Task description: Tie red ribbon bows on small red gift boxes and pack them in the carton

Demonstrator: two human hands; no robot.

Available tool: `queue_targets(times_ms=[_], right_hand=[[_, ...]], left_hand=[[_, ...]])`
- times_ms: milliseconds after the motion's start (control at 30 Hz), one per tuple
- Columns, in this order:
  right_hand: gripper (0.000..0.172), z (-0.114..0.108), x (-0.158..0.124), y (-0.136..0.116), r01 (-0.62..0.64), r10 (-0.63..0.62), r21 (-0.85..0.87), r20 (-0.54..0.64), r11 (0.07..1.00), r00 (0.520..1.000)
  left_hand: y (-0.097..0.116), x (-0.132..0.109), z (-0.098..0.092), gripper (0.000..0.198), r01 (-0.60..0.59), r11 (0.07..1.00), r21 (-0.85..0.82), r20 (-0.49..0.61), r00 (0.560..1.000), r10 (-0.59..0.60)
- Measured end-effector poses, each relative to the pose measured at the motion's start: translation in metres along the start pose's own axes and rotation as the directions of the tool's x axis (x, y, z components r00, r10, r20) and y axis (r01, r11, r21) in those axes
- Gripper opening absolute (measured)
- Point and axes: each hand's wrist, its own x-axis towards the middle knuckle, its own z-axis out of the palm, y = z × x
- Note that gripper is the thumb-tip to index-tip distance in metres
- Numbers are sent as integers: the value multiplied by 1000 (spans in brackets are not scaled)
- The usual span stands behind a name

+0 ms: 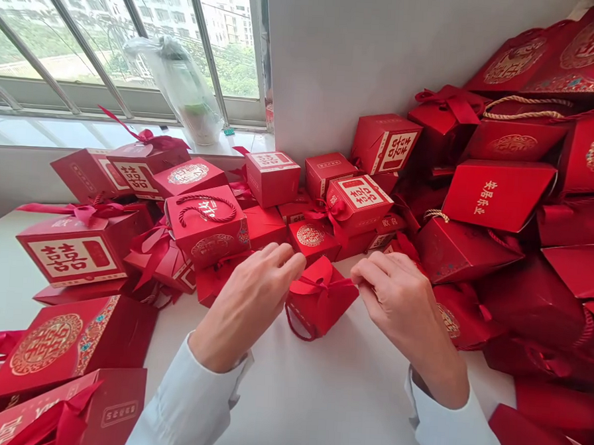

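A small red gift box [325, 311] stands on the white table in front of me, with a thin red ribbon [325, 287] crossing its top in a knot. My left hand [250, 303] is closed in a pinch on the ribbon at the box's left side. On the right, my right hand [405, 304] pinches the other ribbon end, and the ribbon looks taut between both hands. A dark red cord handle [298, 330] loops down the front left of the box. The fingertips of my left hand are partly hidden behind its knuckles.
Red gift boxes crowd the table: a ribboned box [76, 251] at left, a large patterned box [61, 343] nearer, and a tall pile with a plain-topped box [498, 193] at right. A plastic-bagged cup [198, 111] stands on the windowsill by the barred window.
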Motion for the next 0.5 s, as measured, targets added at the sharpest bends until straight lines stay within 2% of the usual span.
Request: queue_targets(times_ms=[200, 300, 367, 400, 433, 500], right_hand=[[21, -12, -6, 2, -45, 49, 110, -32, 993, 998], [19, -14, -6, 2, -70, 72, 127, -7, 989, 997], [19, -12, -6, 2, -86, 75, 118, 92, 989, 993], [20, -11, -7, 2, -86, 66, 112, 169, 990, 983], [22, -9, -7, 3, -82, 52, 111, 254, 990, 966], [24, -6, -8, 4, -76, 20, 124, 398, 989, 917]], left_hand=[[-1, 1, 1, 24, -17, 1000, -21, -219, 976, 12], [-3, 4, 4, 25, 28, 1000, -9, -239, 971, -30], [-4, 5, 6, 25, 58, 998, 15, -162, 985, -55], [-4, 4, 7, 26, 63, 998, 12, -82, 995, -62], [-5, 3, 8, 26, 62, 998, -10, 23, 998, -61], [-6, -3, 6, 24, 66, 993, -98, 247, 968, -40]])
